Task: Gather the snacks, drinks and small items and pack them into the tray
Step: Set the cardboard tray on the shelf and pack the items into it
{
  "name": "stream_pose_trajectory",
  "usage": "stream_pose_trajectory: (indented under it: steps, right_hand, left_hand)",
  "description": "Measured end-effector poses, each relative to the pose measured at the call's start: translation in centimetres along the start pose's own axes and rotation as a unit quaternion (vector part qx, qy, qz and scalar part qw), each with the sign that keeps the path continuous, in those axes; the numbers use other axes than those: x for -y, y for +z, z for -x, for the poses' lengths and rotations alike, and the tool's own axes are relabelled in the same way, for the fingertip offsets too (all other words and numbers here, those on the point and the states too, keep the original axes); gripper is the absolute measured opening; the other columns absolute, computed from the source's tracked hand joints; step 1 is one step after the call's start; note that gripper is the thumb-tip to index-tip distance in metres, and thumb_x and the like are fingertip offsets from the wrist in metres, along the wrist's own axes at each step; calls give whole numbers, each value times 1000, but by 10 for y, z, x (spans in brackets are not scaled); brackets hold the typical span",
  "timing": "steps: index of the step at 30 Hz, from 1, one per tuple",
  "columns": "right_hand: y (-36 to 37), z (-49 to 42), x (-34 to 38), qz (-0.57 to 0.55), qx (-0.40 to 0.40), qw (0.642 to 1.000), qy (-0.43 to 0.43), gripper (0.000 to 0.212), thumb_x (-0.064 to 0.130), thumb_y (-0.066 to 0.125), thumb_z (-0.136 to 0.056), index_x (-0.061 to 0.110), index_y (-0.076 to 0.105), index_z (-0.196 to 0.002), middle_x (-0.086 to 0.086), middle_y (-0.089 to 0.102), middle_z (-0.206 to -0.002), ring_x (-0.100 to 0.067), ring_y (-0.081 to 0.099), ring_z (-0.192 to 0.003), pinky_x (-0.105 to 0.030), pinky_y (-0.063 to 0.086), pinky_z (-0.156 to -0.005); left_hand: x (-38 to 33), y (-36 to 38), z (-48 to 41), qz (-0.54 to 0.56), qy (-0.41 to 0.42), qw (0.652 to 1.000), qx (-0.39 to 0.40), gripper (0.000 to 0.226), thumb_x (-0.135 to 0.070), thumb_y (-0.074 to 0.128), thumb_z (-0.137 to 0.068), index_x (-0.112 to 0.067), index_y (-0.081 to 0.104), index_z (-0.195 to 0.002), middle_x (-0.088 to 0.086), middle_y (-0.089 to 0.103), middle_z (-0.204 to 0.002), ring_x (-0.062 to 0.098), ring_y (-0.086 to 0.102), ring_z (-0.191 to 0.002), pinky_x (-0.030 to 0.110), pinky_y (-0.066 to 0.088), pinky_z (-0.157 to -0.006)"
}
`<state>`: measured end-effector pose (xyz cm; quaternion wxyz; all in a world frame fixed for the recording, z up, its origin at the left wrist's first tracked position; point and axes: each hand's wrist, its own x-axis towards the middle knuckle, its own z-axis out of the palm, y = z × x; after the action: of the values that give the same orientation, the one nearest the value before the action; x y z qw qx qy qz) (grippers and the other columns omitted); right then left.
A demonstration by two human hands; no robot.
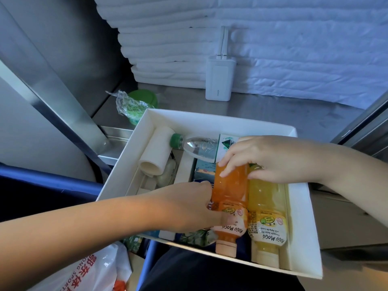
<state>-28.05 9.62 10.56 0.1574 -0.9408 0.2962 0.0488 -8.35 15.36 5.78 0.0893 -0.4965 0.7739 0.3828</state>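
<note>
Thin white card is all the tray [211,118] is made of, and its near edge seems to hang over the person's dark lap rather than the metal shelf [273,109]. Pressing down here could tip it and slide everything out. At the near right inside, the orange bottle [230,198] lies on its side, cap toward the camera, touching the yellow bottle [266,208] beside it. The left hand [189,204] curls its fingers round the orange bottle's labelled end. The right hand [262,158] clamps its fingers over the far base end, thumb by the yellow bottle's base. The gap looks tight, so forcing the bottle down could bow the side wall, crush the cartons [204,172] beneath, or pop the yellow bottle upward. Smooth round plastic may also roll out of a slack grip.

Nearest, a thin, glossy plastic bag [88,269] with red print slumps in creases. Both juice bottles are translucent and ribbed, with shiny shrink labels and pale caps. Farther in lie the flat-sided printed cartons, a clear water bottle [197,147] with a faceted shoulder and green cap, and a matte cream paper roll [156,152] by the left wall. Beyond the tray, a green lidded cup [134,106] in crumpled cling film sits on the brushed shelf, not yet packed. A glossy white charger [220,80] stands behind it, against stacked quilted white padding [294,49].
</note>
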Motion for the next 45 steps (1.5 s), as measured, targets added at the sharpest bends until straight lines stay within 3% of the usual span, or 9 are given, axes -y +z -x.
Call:
stream_pose_trajectory:
  steps: [8,21,28,31,35,38,40,42,45]
  right_hand:
    - [10,0,-7,8,-8,1000,-8,43,25,59,-91,39,50,-130,25,41,-138,8,29,-128,-14,22,-107]
    - [19,0,-7,0,9,1000,-25,42,24,54,-94,39,48,-132,27,37,-141,9,25,-130,-13,18,-109]
    - [23,2,-3,-42,-16,999,5,37,13,55,-92,20,57,-128,3,55,-130,-13,49,-120,-25,37,-100]
    - [22,5,-9,-38,0,999,-15,38,20,54,-93,32,54,-130,18,46,-138,2,37,-127,-18,28,-107]
    - [18,3,-14,-25,-32,999,-27,33,22,53,-93,36,59,-122,19,49,-132,5,41,-119,-5,29,-95]
    - [9,-2,-18,-19,-122,992,-13,27,26,50,-91,32,65,-114,15,57,-123,4,47,-111,-2,29,-91]
    - [3,-8,-23,-15,-185,983,-8,27,24,51,-90,29,66,-112,14,58,-121,2,48,-111,-10,33,-94]
    - [-1,-17,-29,-1,-237,972,-3,27,20,54,-90,25,65,-114,11,58,-120,-1,49,-112,-16,35,-96]
    - [-1,-32,-36,6,-228,973,26,31,18,53,-92,22,59,-122,10,54,-120,1,44,-109,-7,28,-92]
  left_hand:
    - [3,-4,-2,34,-13,999,27,64,-81,44,-71,-28,46,-108,-15,67,-84,-2,64,-75,23,53,-74]
    - [10,7,-12,1,-18,998,53,65,-73,48,-77,-22,39,-116,-13,58,-92,0,56,-77,17,41,-60]
    - [16,-6,-9,-17,28,998,57,63,-76,40,-78,-26,49,-115,-8,65,-101,1,58,-76,12,44,-61]
    - [28,-22,-5,-65,35,997,-2,69,-77,34,-77,-37,35,-133,-24,60,-105,-14,53,-86,9,39,-68]
    - [38,-46,4,-68,67,981,-168,56,-64,34,-81,-38,45,-128,-34,49,-100,-17,48,-94,9,41,-79]
    - [43,-57,6,-130,112,934,-315,46,-47,40,-88,-29,50,-129,-20,49,-122,-7,37,-114,3,19,-99]
    - [45,-62,3,-205,113,899,-371,48,-41,42,-90,-21,49,-133,-4,47,-135,10,34,-127,19,19,-106]
    - [50,-66,-2,-267,96,877,-388,54,-40,41,-91,-14,44,-138,3,43,-142,20,32,-134,31,19,-111]
    - [61,-70,-10,-265,43,895,-357,60,-43,37,-94,-16,29,-147,2,33,-150,19,22,-141,31,8,-115]
